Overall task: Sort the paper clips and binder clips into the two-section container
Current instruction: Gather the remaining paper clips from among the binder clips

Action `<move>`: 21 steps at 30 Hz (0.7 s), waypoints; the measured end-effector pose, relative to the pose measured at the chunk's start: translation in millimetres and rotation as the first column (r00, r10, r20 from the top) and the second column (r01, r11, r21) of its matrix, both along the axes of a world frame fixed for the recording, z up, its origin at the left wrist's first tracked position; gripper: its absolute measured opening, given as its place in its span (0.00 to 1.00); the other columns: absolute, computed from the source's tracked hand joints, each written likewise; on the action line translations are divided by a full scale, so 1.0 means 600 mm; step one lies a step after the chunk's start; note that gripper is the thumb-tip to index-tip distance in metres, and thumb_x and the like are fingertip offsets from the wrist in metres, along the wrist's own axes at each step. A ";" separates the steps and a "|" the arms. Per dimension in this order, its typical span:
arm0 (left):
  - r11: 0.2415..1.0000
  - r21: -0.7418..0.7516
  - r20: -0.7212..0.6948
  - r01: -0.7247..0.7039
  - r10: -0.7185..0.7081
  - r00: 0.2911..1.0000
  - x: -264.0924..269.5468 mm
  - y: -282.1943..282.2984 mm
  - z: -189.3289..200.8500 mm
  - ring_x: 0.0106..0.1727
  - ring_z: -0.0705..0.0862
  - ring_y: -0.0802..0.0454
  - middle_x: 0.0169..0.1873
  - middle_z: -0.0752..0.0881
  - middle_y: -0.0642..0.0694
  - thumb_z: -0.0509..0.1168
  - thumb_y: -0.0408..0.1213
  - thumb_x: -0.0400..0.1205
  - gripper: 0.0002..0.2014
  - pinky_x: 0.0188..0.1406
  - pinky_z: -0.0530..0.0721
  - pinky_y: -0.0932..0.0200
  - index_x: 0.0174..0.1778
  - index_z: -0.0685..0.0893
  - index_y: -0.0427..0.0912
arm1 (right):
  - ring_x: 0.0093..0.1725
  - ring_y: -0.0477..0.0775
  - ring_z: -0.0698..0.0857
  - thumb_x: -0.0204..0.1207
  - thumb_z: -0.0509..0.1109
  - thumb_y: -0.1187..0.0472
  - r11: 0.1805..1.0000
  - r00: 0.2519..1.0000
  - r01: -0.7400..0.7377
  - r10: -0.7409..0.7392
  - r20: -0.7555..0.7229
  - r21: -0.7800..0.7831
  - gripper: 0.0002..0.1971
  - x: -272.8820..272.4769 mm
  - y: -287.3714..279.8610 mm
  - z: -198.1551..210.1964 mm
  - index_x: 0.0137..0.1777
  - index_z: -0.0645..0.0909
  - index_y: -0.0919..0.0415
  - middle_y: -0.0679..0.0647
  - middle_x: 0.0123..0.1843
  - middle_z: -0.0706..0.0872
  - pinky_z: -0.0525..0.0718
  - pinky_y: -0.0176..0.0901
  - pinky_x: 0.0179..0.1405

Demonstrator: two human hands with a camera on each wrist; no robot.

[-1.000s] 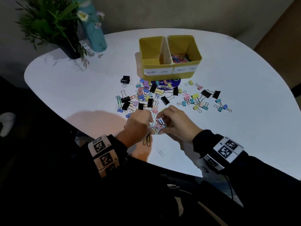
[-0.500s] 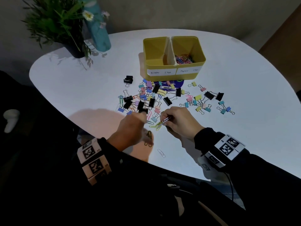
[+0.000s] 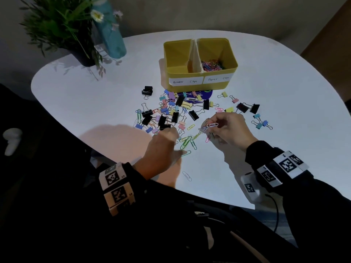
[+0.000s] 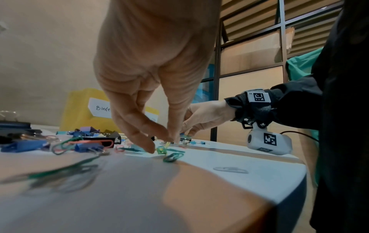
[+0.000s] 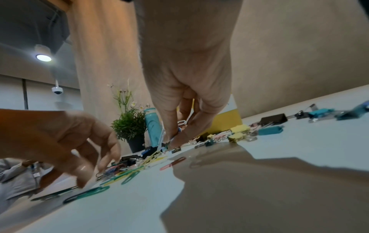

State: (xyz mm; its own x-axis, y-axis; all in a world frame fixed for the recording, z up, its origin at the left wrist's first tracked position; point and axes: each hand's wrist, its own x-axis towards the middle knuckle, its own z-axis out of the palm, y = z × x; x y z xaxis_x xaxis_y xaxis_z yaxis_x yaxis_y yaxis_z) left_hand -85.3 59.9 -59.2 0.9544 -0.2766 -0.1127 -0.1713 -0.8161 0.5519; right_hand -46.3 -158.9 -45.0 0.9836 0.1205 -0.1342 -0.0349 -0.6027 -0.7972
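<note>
The yellow two-section container [image 3: 199, 75] stands at the back of the white table [image 3: 284, 111]; its right "Paper Clips" section holds coloured paper clips [image 3: 211, 65], and its left "Binder Clips" section shows none. A mixed pile of binder clips and paper clips [image 3: 171, 114] lies in front of it. My right hand [image 3: 209, 128] [image 5: 175, 134] pinches a bunch of paper clips [image 3: 208, 127], raised slightly off the table. My left hand [image 3: 175, 136] [image 4: 161, 145] reaches down with fairly straight fingers, its tips touching green paper clips [image 3: 186, 142] [image 4: 172, 156].
One loose paper clip [image 3: 187, 175] lies near the table's front edge. More binder clips [image 3: 247, 108] are scattered to the right. A potted plant [image 3: 62, 29] and a teal bottle [image 3: 112, 35] stand at the back left. A dark blue disc [image 3: 206, 94] lies under the container's front.
The hands, together over one bundle before, have separated. My right hand lifted the paper clips and drew them right; my left hand dropped onto the clips on the table.
</note>
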 end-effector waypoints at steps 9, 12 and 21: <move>0.953 0.209 -0.106 0.221 -0.203 0.974 0.010 -0.035 0.016 0.57 0.80 0.43 0.60 0.78 0.41 0.81 0.64 0.49 0.55 0.53 0.83 0.46 0.66 0.70 0.36 | 0.24 0.52 0.84 0.73 0.76 0.68 0.999 0.999 0.038 -0.038 0.015 -0.002 0.02 -0.007 -0.010 0.005 0.45 0.88 0.63 0.57 0.33 0.89 0.84 0.51 0.21; 0.919 0.212 -0.156 0.333 -0.304 0.940 0.011 -0.028 0.021 0.53 0.80 0.43 0.58 0.76 0.41 0.83 0.63 0.45 0.57 0.51 0.83 0.44 0.64 0.71 0.35 | 0.25 0.37 0.83 0.73 0.76 0.67 0.999 0.998 0.042 -0.041 0.047 -0.018 0.03 -0.005 -0.015 0.001 0.46 0.88 0.64 0.56 0.36 0.89 0.85 0.37 0.25; 0.949 0.018 -0.090 0.314 -0.311 0.946 0.022 -0.020 -0.004 0.49 0.76 0.50 0.56 0.77 0.45 0.84 0.49 0.56 0.44 0.46 0.82 0.51 0.66 0.74 0.40 | 0.26 0.32 0.83 0.72 0.77 0.67 0.996 0.994 0.083 -0.082 0.072 -0.011 0.03 -0.008 -0.019 -0.005 0.45 0.87 0.62 0.52 0.38 0.88 0.83 0.33 0.29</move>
State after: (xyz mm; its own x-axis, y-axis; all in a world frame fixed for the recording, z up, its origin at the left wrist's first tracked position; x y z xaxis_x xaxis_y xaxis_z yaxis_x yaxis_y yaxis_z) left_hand -72.1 48.0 -61.8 0.8069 -0.5545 -0.2033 -0.3743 -0.7464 0.5503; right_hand -51.0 -170.2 -47.9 0.9973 0.0368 -0.0641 -0.0283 -0.6114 -0.7908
